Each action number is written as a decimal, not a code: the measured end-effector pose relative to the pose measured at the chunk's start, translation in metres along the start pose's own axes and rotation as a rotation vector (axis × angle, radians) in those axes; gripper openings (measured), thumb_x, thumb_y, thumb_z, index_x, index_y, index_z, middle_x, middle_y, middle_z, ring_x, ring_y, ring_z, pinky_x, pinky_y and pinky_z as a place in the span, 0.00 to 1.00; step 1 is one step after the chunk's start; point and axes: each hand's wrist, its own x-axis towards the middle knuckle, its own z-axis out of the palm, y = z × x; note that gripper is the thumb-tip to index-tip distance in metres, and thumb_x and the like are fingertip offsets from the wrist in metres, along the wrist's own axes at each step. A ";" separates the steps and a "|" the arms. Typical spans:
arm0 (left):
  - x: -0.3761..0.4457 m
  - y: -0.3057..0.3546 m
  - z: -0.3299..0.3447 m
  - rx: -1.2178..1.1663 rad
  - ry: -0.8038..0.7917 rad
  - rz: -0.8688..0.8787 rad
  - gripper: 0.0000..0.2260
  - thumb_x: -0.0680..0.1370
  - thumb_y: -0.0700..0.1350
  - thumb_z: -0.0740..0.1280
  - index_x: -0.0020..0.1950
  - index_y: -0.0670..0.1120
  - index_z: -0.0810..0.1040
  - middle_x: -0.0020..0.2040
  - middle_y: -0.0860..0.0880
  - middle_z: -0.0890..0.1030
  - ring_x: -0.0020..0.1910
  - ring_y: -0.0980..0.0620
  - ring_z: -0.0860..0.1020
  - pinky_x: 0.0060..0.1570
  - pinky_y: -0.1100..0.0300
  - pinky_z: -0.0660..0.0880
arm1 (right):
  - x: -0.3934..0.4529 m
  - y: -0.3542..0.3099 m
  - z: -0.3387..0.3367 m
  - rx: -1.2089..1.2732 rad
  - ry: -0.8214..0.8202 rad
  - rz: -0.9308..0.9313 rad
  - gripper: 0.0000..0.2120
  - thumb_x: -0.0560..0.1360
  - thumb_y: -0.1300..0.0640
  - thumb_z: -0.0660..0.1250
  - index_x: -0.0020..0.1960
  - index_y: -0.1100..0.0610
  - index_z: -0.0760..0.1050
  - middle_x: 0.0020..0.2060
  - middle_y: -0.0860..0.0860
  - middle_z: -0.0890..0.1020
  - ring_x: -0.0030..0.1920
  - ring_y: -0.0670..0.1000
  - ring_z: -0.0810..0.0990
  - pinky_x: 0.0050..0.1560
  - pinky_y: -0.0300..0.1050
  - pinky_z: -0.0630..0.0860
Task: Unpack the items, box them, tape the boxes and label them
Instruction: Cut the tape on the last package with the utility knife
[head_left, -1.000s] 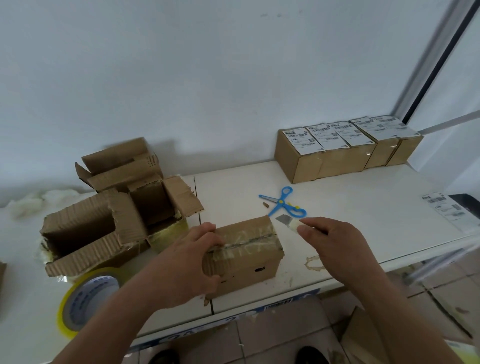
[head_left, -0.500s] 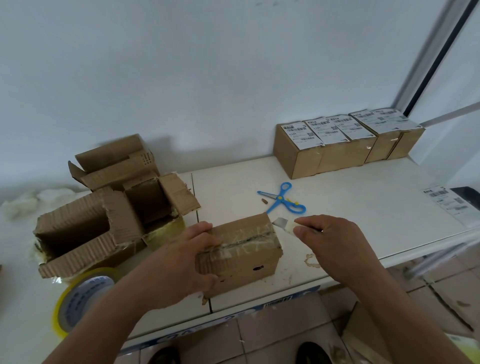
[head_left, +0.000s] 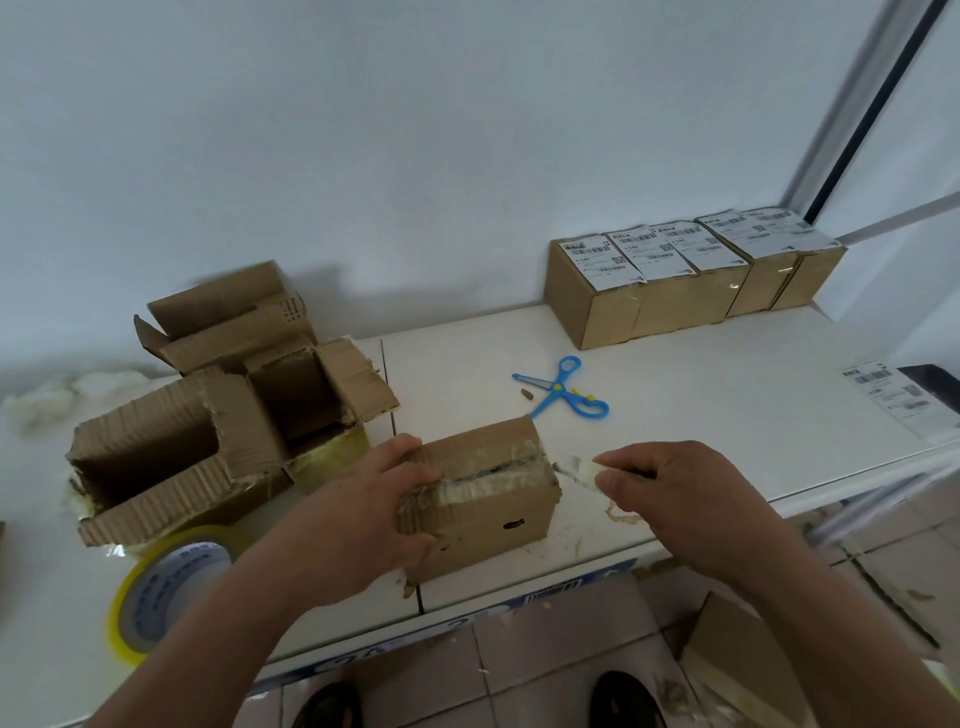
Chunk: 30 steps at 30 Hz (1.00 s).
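A small taped cardboard box (head_left: 498, 493) stands near the table's front edge. My left hand (head_left: 363, 514) grips its left end, thumb on the top. My right hand (head_left: 670, 488) pinches a strip of clear tape (head_left: 574, 465) that stretches from the box's right end. Blue scissors (head_left: 563, 387) lie just behind the box. A roll of yellow tape (head_left: 156, 587) lies flat at the front left, partly behind my left forearm. Several closed, labelled boxes (head_left: 675, 280) stand in a row against the wall at the back right.
Two open, torn cardboard boxes (head_left: 171, 457) (head_left: 311, 384) sit at the left, a third (head_left: 223, 317) behind them. Loose labels (head_left: 893, 400) lie at the right edge. White stuffing (head_left: 57, 389) lies at the far left. More cardboard (head_left: 737, 654) lies on the tiled floor.
My right hand has dropped lower and closer to the box's right end with the tape strip. My left hand keeps its grip on the box.
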 end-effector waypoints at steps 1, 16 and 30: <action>0.000 0.000 0.000 -0.001 -0.001 0.000 0.31 0.76 0.59 0.68 0.76 0.62 0.60 0.77 0.65 0.45 0.73 0.56 0.60 0.70 0.60 0.62 | -0.002 0.002 -0.002 0.003 -0.018 0.006 0.12 0.79 0.51 0.65 0.60 0.48 0.81 0.44 0.41 0.83 0.45 0.42 0.80 0.45 0.34 0.73; -0.008 0.018 -0.006 -0.335 -0.067 0.036 0.12 0.80 0.64 0.48 0.55 0.69 0.69 0.70 0.59 0.61 0.60 0.66 0.70 0.56 0.70 0.66 | -0.003 -0.001 0.003 0.381 -0.018 0.129 0.07 0.82 0.55 0.60 0.57 0.51 0.76 0.41 0.49 0.83 0.35 0.47 0.78 0.37 0.41 0.76; 0.035 0.025 0.046 0.314 0.497 0.241 0.36 0.70 0.70 0.56 0.63 0.43 0.75 0.66 0.45 0.75 0.69 0.45 0.72 0.69 0.51 0.62 | -0.010 -0.008 0.006 0.559 0.126 0.068 0.11 0.71 0.49 0.74 0.51 0.49 0.76 0.37 0.48 0.81 0.34 0.46 0.79 0.36 0.40 0.78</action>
